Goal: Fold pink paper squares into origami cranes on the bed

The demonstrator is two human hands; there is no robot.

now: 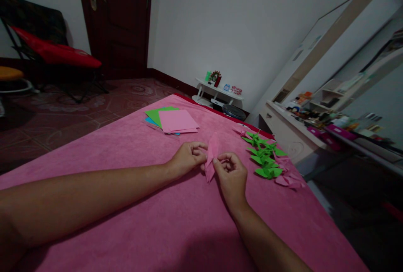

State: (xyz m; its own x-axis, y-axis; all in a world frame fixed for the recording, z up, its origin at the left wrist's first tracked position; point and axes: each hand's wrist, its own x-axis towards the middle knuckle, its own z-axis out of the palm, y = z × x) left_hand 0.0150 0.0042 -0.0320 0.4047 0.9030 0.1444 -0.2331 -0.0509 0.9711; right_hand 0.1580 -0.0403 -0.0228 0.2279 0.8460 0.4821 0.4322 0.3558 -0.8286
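A narrow, pointed piece of folded pink paper [212,150] stands between my two hands, its long axis running away from me. My left hand [190,156] pinches its left edge with curled fingers. On the other side my right hand [231,173] grips the lower right edge, thumb on top. The paper's lower tip points toward me and looks split in two. Right of my hands lie several green folded paper cranes [267,154], with pink folded paper cranes [288,175] beside them.
A stack of square paper sheets [179,120], pink, green and blue, lies beyond my left hand on the pink cloth [126,217]. Past the far edge is a small white shelf [220,86]. A cluttered dressing table [289,125] stands at the right, a red folding chair [59,53] at the left.
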